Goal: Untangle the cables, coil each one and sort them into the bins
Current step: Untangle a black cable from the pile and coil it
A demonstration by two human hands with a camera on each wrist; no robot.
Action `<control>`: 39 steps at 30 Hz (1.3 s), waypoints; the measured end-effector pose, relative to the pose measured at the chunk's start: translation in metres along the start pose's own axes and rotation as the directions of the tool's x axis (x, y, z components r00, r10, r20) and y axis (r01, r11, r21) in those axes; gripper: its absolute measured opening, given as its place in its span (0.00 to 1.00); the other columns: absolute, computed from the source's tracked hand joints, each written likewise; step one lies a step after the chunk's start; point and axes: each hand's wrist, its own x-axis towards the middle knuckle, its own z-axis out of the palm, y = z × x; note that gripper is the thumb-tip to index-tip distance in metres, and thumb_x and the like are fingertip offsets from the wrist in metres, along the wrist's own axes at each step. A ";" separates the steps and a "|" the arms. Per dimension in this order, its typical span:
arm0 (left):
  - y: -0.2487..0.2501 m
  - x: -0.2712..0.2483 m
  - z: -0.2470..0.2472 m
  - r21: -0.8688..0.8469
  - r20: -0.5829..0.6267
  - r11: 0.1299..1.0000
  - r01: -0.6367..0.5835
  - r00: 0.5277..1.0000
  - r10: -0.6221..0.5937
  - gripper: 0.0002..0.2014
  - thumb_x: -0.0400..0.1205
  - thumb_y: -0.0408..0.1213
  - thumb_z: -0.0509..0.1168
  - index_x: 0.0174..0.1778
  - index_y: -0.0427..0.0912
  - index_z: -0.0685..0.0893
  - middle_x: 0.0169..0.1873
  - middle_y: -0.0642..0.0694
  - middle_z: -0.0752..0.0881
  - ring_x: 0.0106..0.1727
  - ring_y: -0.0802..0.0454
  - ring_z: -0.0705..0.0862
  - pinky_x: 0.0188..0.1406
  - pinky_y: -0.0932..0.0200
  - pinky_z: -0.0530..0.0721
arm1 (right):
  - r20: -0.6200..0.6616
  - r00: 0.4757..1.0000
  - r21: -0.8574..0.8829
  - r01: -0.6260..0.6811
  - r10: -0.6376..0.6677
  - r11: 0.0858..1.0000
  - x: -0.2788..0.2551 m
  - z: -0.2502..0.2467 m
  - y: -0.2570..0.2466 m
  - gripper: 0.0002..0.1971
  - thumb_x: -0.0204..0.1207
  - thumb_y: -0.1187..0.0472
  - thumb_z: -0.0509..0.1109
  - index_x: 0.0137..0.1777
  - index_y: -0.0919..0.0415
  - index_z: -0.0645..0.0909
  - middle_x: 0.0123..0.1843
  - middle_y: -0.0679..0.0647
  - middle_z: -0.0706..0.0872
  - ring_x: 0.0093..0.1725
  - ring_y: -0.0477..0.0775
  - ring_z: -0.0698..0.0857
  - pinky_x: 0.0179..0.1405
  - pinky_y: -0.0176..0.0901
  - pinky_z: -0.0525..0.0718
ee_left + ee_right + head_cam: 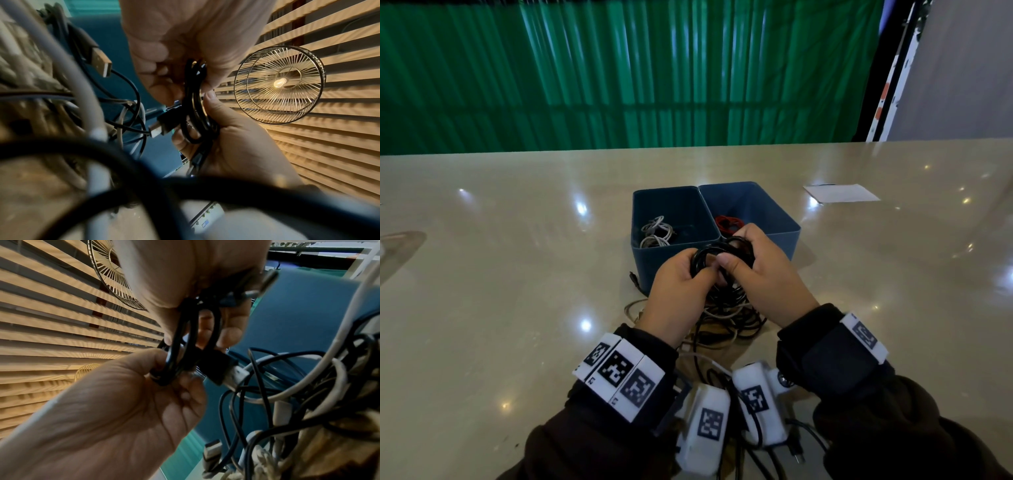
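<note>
Head view: on the counter [517,240], the right bin [774,219] sits just behind the black coil [717,255], nearer the right hand [763,274] than the left hand [681,284]; both hands' fingers grasp it.

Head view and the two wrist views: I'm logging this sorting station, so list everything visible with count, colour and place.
Bins: two, blue, side by side at table centre.
White cables: a few coils, white-grey, in the left bin.
Red cable: one, red, in the right bin.
Black cable coil: one, black, held over the bins' near edge.
Cable tangle: several, black and white, on the table below the hands.
Paper: one, white, far right of table.
Table: one, beige, glossy.
Curtain: green, behind the table.
Lamp: one, wire shade, lit, on the slatted ceiling.
Left hand: grips the coil.
Right hand: grips the coil.
</note>
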 end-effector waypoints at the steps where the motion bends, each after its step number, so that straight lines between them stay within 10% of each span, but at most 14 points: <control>1: -0.001 0.001 0.000 0.009 0.003 1.000 -0.003 1.000 0.003 0.09 0.82 0.30 0.62 0.38 0.36 0.84 0.35 0.41 0.87 0.39 0.50 0.84 0.44 0.50 0.83 | 0.005 1.000 -0.009 -0.006 0.006 1.000 0.000 0.000 0.000 0.09 0.79 0.61 0.67 0.49 0.66 0.73 0.41 0.54 0.83 0.38 0.42 0.79 0.36 0.32 0.75; 8: 0.005 -0.001 -0.001 -0.113 0.057 0.993 0.033 0.998 -0.027 0.11 0.83 0.28 0.61 0.34 0.36 0.79 0.22 0.55 0.81 0.29 0.61 0.79 0.33 0.69 0.78 | 0.004 0.996 0.002 -0.090 0.090 0.996 -0.001 0.001 -0.001 0.08 0.80 0.59 0.66 0.49 0.64 0.72 0.37 0.46 0.79 0.35 0.38 0.77 0.37 0.31 0.76; 13: 0.007 0.000 0.002 -0.180 0.035 0.982 0.054 0.998 -0.049 0.07 0.82 0.29 0.63 0.54 0.41 0.78 0.33 0.51 0.82 0.30 0.62 0.79 0.34 0.69 0.80 | -0.052 0.995 0.050 -0.077 0.080 0.996 0.000 0.001 -0.002 0.07 0.79 0.63 0.67 0.44 0.65 0.72 0.36 0.52 0.78 0.35 0.46 0.75 0.36 0.36 0.74; 21: 0.002 0.000 0.001 0.093 0.071 0.992 0.080 0.994 -0.087 0.07 0.83 0.37 0.62 0.56 0.45 0.78 0.51 0.44 0.86 0.55 0.48 0.84 0.63 0.41 0.79 | -0.110 0.987 0.093 -0.108 0.118 0.990 -0.001 0.004 0.001 0.06 0.79 0.64 0.66 0.46 0.64 0.71 0.43 0.64 0.83 0.45 0.64 0.83 0.46 0.67 0.83; 29: 0.007 -0.003 0.001 0.096 0.043 0.995 -0.026 0.999 0.021 0.07 0.85 0.41 0.57 0.49 0.53 0.81 0.46 0.46 0.86 0.46 0.51 0.82 0.50 0.46 0.81 | -0.125 0.992 0.095 0.043 -0.031 0.995 -0.004 0.002 -0.013 0.05 0.74 0.55 0.62 0.44 0.53 0.68 0.41 0.57 0.82 0.41 0.61 0.83 0.44 0.63 0.83; 33: 0.006 0.000 -0.002 0.102 0.025 0.993 -0.061 0.998 0.059 0.09 0.84 0.39 0.57 0.51 0.47 0.83 0.46 0.47 0.86 0.45 0.53 0.83 0.47 0.53 0.80 | -0.014 0.999 0.268 -0.028 0.033 0.963 -0.003 0.002 -0.007 0.03 0.79 0.58 0.63 0.46 0.54 0.70 0.56 0.55 0.86 0.53 0.55 0.86 0.48 0.51 0.87; 39: 0.008 0.000 -0.005 0.060 0.044 0.996 -0.060 0.997 0.058 0.14 0.85 0.31 0.57 0.39 0.46 0.84 0.28 0.59 0.85 0.35 0.65 0.81 0.39 0.70 0.78 | 0.108 0.985 0.532 -0.171 0.134 0.829 -0.003 0.000 -0.005 0.04 0.80 0.60 0.63 0.45 0.58 0.71 0.51 0.62 0.85 0.49 0.57 0.83 0.55 0.59 0.82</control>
